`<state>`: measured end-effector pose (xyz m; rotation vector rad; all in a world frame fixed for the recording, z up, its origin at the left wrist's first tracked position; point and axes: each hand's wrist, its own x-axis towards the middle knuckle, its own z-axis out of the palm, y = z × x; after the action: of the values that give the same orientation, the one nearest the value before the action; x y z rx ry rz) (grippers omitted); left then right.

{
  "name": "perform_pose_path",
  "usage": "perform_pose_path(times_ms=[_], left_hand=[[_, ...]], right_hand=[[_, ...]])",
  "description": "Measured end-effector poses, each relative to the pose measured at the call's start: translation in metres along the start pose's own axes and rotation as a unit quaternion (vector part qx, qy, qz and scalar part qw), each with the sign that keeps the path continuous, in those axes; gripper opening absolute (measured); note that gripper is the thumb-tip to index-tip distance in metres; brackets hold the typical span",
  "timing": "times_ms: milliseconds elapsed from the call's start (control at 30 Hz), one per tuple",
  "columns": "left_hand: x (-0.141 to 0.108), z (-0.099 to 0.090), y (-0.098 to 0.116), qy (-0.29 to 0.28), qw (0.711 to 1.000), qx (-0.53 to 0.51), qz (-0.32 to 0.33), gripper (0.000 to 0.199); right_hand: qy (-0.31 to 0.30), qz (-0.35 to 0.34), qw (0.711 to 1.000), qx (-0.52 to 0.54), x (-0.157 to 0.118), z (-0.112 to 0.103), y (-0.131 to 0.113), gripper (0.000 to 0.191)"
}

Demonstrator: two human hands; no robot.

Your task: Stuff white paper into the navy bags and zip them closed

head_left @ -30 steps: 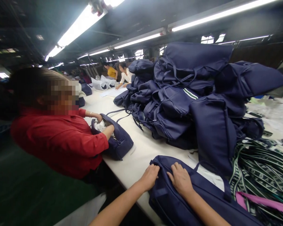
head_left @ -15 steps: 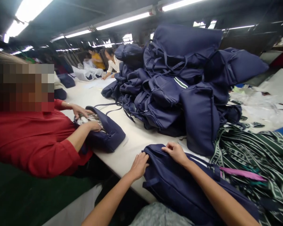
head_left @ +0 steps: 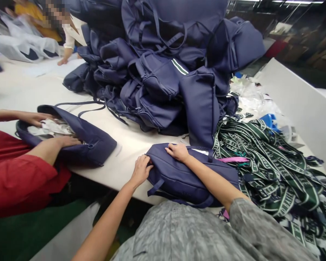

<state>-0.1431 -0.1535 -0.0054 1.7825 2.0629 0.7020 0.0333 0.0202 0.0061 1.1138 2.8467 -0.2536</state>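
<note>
A navy blue duffel bag (head_left: 176, 178) lies in front of me at the table's near edge, with a carry strap hanging down its near side. My left hand (head_left: 141, 169) is closed on the bag's left end, its fingers curled over the edge there. On top of the bag, my right hand (head_left: 178, 152) pinches the fabric close to the long upper seam. Its thumb and forefinger are together. A white patch shows on the bag's far side, behind my right wrist.
A tall heap of navy bags (head_left: 163, 79) fills the table (head_left: 130, 152) beyond. Green-and-white lettered straps (head_left: 268, 163) lie tangled on the right, beside a pink strip (head_left: 233, 159). At left, a co-worker in a red sleeve (head_left: 24, 177) has both hands in an open navy bag (head_left: 89, 134).
My view has swung right and downward, so the heap and the co-worker sit further left. Both my hands stay on the bag, which now lies flatter along the table edge.
</note>
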Motion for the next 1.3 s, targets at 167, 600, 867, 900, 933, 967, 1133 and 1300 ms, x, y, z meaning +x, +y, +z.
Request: perform_pose_path(times_ms=[167,600,867,900,933,967,1133,1300], left_hand=[[0.001,0.004,0.003,0.033,0.999,0.0,0.02,0.008],[-0.03,-0.002,-0.015,0.153,0.978,-0.127,0.061,0.01],[-0.042,0.002,-0.015,0.212,0.961,-0.163,0.068,0.008],[-0.045,0.002,-0.015,0.211,0.961,-0.166,0.068,0.008],[-0.048,0.001,-0.016,0.208,0.961,-0.167,0.07,0.007],[-0.052,0.001,-0.017,0.205,0.961,-0.169,0.072,0.007],[-0.067,-0.002,-0.019,0.192,0.961,-0.188,0.067,0.005],[-0.067,-0.004,-0.021,0.164,0.963,-0.207,0.05,0.007]], right_hand=[[0.006,0.006,1.0,0.03,0.002,0.004,0.003,0.046],[0.018,0.013,0.996,0.083,0.004,-0.003,0.012,0.042],[-0.023,-0.004,0.998,0.06,0.006,-0.009,0.005,0.037],[-0.006,-0.023,0.999,0.047,0.002,-0.017,0.001,0.035],[0.024,-0.052,0.998,0.036,-0.005,-0.027,-0.006,0.034],[0.059,-0.086,0.994,0.031,-0.015,-0.038,-0.014,0.033],[0.067,-0.207,0.975,0.05,-0.097,-0.061,-0.058,0.046],[0.07,-0.2,0.977,-0.014,-0.145,-0.033,-0.064,0.035]])
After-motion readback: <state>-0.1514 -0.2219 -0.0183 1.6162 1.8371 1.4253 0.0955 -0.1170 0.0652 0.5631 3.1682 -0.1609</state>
